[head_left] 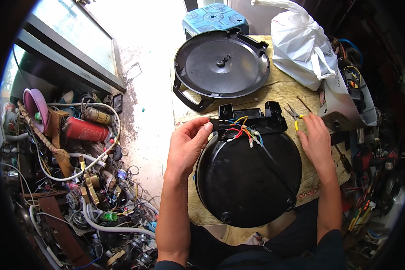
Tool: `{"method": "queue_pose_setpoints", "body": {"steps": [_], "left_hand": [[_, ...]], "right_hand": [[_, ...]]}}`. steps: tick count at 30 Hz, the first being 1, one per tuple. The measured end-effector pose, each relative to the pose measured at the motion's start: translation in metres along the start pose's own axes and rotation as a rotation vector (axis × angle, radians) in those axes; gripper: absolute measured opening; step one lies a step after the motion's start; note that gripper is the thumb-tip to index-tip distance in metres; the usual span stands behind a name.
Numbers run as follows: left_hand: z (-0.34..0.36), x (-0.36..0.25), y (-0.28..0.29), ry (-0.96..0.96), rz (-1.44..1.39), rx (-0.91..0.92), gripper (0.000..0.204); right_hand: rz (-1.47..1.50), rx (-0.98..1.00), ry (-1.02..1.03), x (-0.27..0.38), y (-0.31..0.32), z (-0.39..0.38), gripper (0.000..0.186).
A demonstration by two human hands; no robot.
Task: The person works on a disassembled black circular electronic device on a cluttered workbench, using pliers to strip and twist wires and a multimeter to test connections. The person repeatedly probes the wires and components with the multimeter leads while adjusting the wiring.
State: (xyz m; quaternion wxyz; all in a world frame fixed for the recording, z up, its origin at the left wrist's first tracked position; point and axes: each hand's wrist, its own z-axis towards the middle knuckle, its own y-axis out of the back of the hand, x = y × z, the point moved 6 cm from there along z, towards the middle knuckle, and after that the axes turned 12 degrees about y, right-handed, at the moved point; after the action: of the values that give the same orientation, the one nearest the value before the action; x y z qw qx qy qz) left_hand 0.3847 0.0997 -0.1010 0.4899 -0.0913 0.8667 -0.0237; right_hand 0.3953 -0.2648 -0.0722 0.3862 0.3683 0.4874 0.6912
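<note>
My left hand (187, 145) pinches a small black part (215, 124) between thumb and fingers, at the left end of a bundle of coloured wires (243, 128). Red, yellow, blue and green wires show, several ending in pale connectors (252, 140). They lie over the hinge-like black bracket (269, 123) of a round black appliance base (249, 180), which rests near the table's front edge. A black cable (274, 162) runs down across that base. To its right, my right hand (317, 140) is closed on yellow-handled pliers (294, 116), jaws apart and pointing away from me.
A round black cover (220, 63) with a handle lies farther back on the wooden table (191, 204). Behind it stands a blue stool (215, 18). At right are a white plastic bag (301, 49), a grey housing (346, 105) and a screwdriver (344, 162). Cluttered parts and a red cylinder (86, 129) fill the left.
</note>
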Motion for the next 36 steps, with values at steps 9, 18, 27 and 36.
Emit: {"method": "queue_pose_setpoints", "body": {"steps": [9,18,27,36], "left_hand": [[-0.002,-0.002,0.001,0.000,-0.002,-0.009,0.032],[-0.002,-0.001,0.000,0.014,0.009,0.009,0.034],[-0.003,0.000,0.000,0.041,0.001,0.010,0.038],[-0.003,-0.002,-0.001,0.047,0.025,-0.004,0.038]], "right_hand": [[-0.002,0.037,0.031,-0.003,-0.013,0.003,0.046],[-0.005,0.099,-0.003,-0.014,-0.032,0.011,0.023],[-0.155,0.065,0.088,-0.020,-0.042,0.011,0.028],[-0.140,0.054,0.101,-0.021,-0.040,0.010,0.023]]}}
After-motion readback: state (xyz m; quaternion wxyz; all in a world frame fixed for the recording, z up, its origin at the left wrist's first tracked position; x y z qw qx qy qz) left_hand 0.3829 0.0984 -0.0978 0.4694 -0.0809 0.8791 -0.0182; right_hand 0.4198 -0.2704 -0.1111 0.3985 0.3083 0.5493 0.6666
